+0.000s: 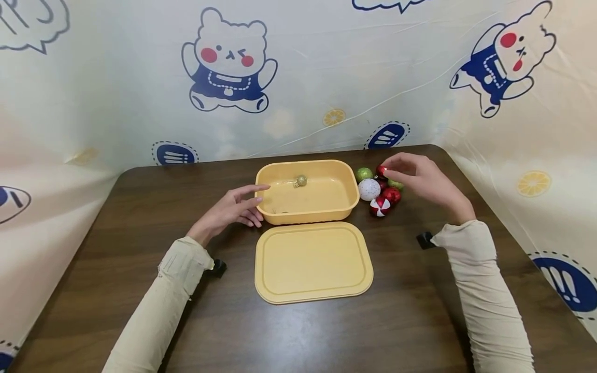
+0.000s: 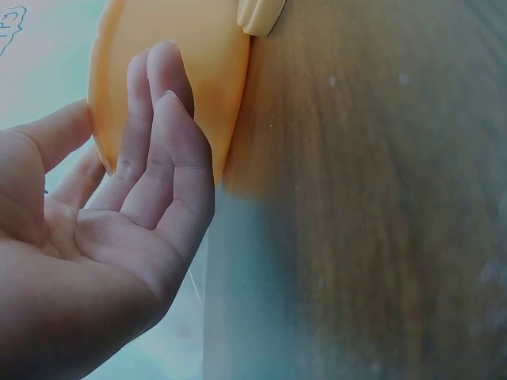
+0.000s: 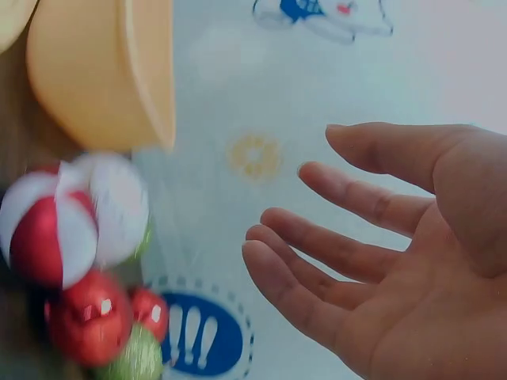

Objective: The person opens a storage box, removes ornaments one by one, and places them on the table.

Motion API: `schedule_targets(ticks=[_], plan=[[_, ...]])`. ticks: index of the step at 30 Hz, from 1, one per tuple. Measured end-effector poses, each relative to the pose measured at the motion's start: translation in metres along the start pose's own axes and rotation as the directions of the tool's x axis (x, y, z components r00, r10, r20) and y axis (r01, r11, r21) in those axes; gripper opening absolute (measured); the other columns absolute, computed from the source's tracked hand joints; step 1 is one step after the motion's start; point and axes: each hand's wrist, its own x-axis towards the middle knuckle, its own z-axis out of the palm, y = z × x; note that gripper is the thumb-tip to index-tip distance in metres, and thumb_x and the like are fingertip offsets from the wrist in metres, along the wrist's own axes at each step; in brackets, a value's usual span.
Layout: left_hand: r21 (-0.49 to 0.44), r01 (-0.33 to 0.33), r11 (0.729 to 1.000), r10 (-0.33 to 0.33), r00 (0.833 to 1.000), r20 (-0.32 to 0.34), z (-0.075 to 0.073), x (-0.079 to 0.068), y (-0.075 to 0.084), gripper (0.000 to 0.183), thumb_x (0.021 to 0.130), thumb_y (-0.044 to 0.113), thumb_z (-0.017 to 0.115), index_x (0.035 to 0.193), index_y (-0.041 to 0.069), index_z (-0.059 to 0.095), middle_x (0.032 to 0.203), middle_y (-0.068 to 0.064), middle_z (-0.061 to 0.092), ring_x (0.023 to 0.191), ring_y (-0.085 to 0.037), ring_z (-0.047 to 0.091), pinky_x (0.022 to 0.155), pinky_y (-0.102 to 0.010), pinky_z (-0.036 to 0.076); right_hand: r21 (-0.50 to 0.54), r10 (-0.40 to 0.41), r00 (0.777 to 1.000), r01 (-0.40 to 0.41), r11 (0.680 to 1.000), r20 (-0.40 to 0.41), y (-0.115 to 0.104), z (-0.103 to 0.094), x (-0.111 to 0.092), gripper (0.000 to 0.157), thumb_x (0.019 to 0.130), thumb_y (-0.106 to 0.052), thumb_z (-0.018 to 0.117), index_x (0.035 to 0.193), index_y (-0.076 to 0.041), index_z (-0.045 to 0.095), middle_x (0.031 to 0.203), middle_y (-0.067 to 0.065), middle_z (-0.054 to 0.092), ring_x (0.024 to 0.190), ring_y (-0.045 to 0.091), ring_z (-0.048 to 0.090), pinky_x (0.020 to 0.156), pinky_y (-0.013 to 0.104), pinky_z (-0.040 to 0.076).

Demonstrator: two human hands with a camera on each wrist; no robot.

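Observation:
A yellow rectangular container [image 1: 308, 216] stands upright on the table with a small gold bauble [image 1: 301, 181] inside. My left hand [image 1: 233, 208] is at its left end, thumb and fingers spread loosely along the wall [image 2: 206, 103]. To the right of the container is a cluster of Christmas baubles: a white speckled one [image 1: 369, 189], a red-and-white one [image 1: 380, 206], a shiny red one [image 1: 392, 195] and a green one [image 1: 364, 174]. My right hand [image 1: 422, 178] hovers over the cluster's right side. In the right wrist view its fingers are extended and hold nothing.
A flat yellow lid [image 1: 313, 262] lies just in front of the container. The dark wooden table [image 1: 298, 336] backs onto a cartoon-printed cloth [image 1: 308, 62]. Beneath each wrist hangs a small black device [image 1: 425, 240].

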Motion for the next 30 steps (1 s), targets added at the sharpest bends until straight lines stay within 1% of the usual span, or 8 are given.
schedule_targets(ticks=[2,4,9,13,19,22,27,30], plan=[[-0.004,-0.001,1.0,0.001,1.0,0.0,0.001,0.001,0.001,0.054,0.102,0.032,0.058,0.151,0.017,0.043,0.087,-0.024,0.07,0.074,-0.033,0.072,0.072,-0.044,0.061,0.001,-0.018,1.0,0.018,1.0,0.0,-0.01,0.004,0.001,0.027,0.098,-0.028,0.066,0.119,-0.01,0.067,0.115,0.007,0.067,0.107,0.02,0.06,0.092,0.036,0.048],[-0.008,0.001,1.0,-0.001,1.0,-0.002,0.001,0.002,0.0,0.053,0.102,0.032,0.057,0.151,0.017,0.043,0.086,-0.023,0.07,0.074,-0.032,0.072,0.072,-0.044,0.061,0.011,-0.033,0.999,0.033,0.999,0.01,-0.016,0.009,0.003,0.025,0.098,-0.024,0.066,0.118,-0.01,0.067,0.113,0.007,0.068,0.105,0.02,0.06,0.091,0.036,0.048],[-0.013,0.002,1.0,-0.002,1.0,0.001,0.001,0.003,-0.002,0.053,0.103,0.031,0.056,0.152,0.016,0.042,0.086,-0.023,0.07,0.074,-0.032,0.072,0.071,-0.044,0.061,0.017,-0.067,0.996,0.066,0.998,0.053,-0.02,0.026,0.013,0.025,0.098,-0.02,0.065,0.119,-0.007,0.067,0.115,0.01,0.068,0.105,0.024,0.063,0.093,0.047,0.052],[-0.02,-0.002,1.0,0.002,1.0,0.004,0.0,0.002,-0.002,0.053,0.103,0.031,0.057,0.152,0.016,0.042,0.086,-0.024,0.069,0.074,-0.032,0.072,0.071,-0.044,0.061,0.018,-0.103,0.99,0.102,0.995,0.093,-0.023,0.041,0.022,0.029,0.098,-0.022,0.064,0.122,-0.004,0.065,0.12,0.012,0.066,0.109,0.028,0.064,0.093,0.048,0.053],[-0.025,-0.001,1.0,0.001,1.0,0.004,0.0,0.002,-0.003,0.054,0.103,0.031,0.057,0.152,0.016,0.042,0.087,-0.025,0.069,0.074,-0.032,0.072,0.07,-0.044,0.061,0.035,-0.146,0.971,0.142,0.989,0.187,-0.029,0.065,0.036,0.03,0.099,-0.021,0.063,0.122,-0.001,0.063,0.124,0.018,0.064,0.112,0.031,0.063,0.095,0.047,0.053],[-0.024,-0.003,1.0,0.003,1.0,0.004,0.0,0.002,-0.004,0.052,0.103,0.03,0.056,0.152,0.016,0.042,0.087,-0.024,0.07,0.074,-0.033,0.072,0.07,-0.044,0.061,0.035,-0.148,0.961,0.144,0.989,0.235,-0.032,0.077,0.043,0.031,0.1,-0.021,0.061,0.124,0.0,0.062,0.123,0.018,0.064,0.112,0.03,0.062,0.096,0.047,0.052],[-0.021,-0.006,1.0,0.006,1.0,0.0,-0.001,0.001,-0.003,0.052,0.103,0.031,0.056,0.151,0.017,0.043,0.086,-0.023,0.07,0.074,-0.033,0.072,0.069,-0.044,0.061,0.009,-0.15,0.948,0.153,0.988,0.283,-0.039,0.098,0.056,0.033,0.103,-0.026,0.056,0.123,-0.001,0.064,0.118,0.014,0.066,0.111,0.028,0.062,0.098,0.046,0.05],[-0.019,-0.007,1.0,0.007,1.0,-0.002,-0.001,0.001,-0.003,0.052,0.102,0.032,0.057,0.151,0.017,0.044,0.086,-0.023,0.07,0.074,-0.033,0.072,0.069,-0.044,0.061,-0.015,-0.143,0.932,0.157,0.987,0.334,-0.045,0.109,0.063,0.035,0.105,-0.029,0.052,0.124,-0.002,0.064,0.118,0.014,0.067,0.107,0.029,0.064,0.096,0.046,0.051]])
